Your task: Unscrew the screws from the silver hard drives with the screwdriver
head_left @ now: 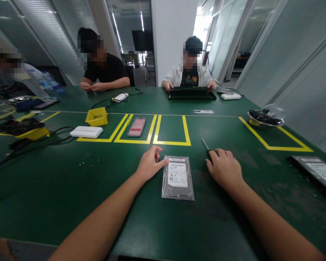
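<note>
A silver hard drive (178,177) with a white label lies flat on the green table in front of me. The thumb of my left hand (150,164) rests at the drive's upper left corner, while its other fingers are bent and apart from the thumb, holding nothing. To the right of the drive, my right hand (225,169) is low over the tabletop and closed around a screwdriver (205,145). Its thin metal shaft points forward and left; most of the dark handle is hidden under the fingers.
Another hard drive (319,171) lies at the right edge. A metal bowl (264,123) of dark parts stands at the back right. Yellow tape (174,143) marks areas ahead. A yellow bin (97,116), white power strip (86,132) and black cables are left. Two people sit opposite, another at far left.
</note>
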`<state>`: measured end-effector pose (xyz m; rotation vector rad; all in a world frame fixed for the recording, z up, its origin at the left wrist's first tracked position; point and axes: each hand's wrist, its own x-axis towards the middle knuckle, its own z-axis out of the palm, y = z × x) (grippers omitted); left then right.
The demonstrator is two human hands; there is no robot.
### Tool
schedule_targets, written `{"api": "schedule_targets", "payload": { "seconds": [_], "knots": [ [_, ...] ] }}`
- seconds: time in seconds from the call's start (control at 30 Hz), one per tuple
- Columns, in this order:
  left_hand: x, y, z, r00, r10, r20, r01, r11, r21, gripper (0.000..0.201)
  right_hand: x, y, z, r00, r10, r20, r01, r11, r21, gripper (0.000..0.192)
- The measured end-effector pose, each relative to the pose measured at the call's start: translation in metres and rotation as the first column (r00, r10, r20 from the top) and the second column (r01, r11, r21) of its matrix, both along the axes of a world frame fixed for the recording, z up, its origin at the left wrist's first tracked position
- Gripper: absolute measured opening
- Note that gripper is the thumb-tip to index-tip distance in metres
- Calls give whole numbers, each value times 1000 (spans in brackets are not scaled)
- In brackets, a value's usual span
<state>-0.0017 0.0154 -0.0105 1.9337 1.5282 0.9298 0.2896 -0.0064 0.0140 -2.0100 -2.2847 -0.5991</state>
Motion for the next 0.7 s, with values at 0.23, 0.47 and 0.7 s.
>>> {"api": "schedule_targets", "payload": {
  "seconds": [0.23, 0.47, 0.7],
  "knots": [
    [-20, -4, 24, 958, 148, -248, -81, 961, 263, 19, 3, 4, -1, 1000, 8, 1, -8, 998, -62, 28],
    [-103, -7, 52, 557, 396, -730, -309, 915, 260, 30, 7, 8, -1, 997, -43, -57, 35, 991, -129, 21],
    [-178, -27, 50, 371, 379, -848, -562, 818, 120, 48, 11, 8, 0, 996, -85, -36, 79, 987, -140, 24]
  ]
}}
